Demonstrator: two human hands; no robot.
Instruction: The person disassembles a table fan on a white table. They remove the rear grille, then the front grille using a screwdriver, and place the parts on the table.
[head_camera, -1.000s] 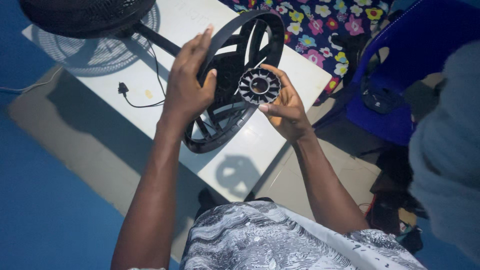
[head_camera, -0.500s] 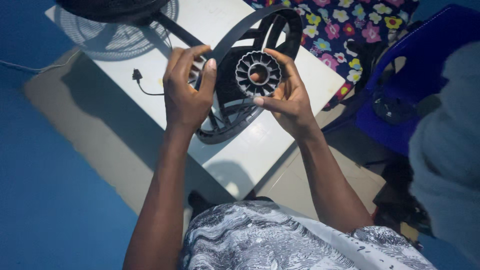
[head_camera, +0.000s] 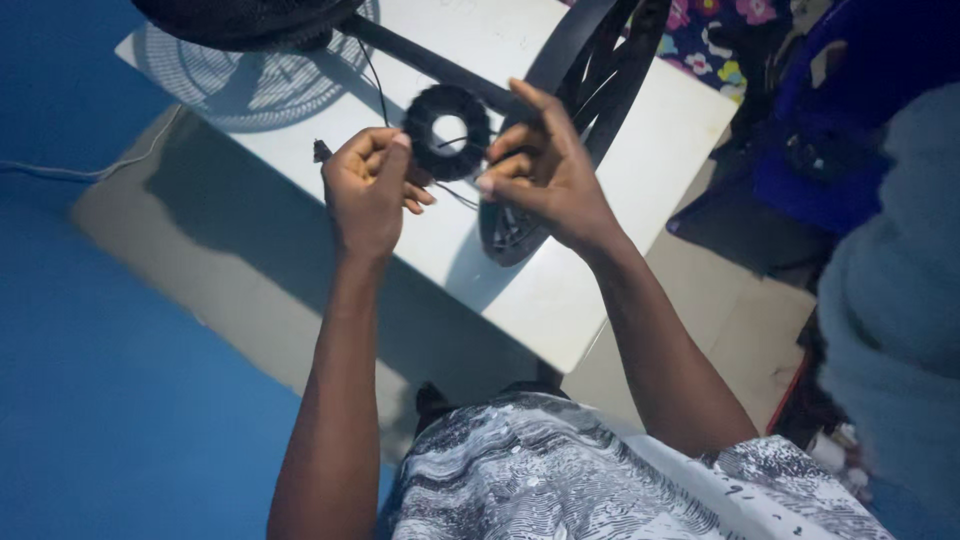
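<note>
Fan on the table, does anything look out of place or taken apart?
Yes. The fan seems dismantled: a black ring is held up between the left hand and right hand, and a black spoked grille stands tilted on the table.

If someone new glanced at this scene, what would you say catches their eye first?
First, the two hands at the centre: the left hand and the right hand hold a small black ribbed ring between them, above a white table. Just behind the right hand, a large black round frame stands on that table. At the top left, a black fan head casts a grille-patterned shadow on the tabletop.
</note>
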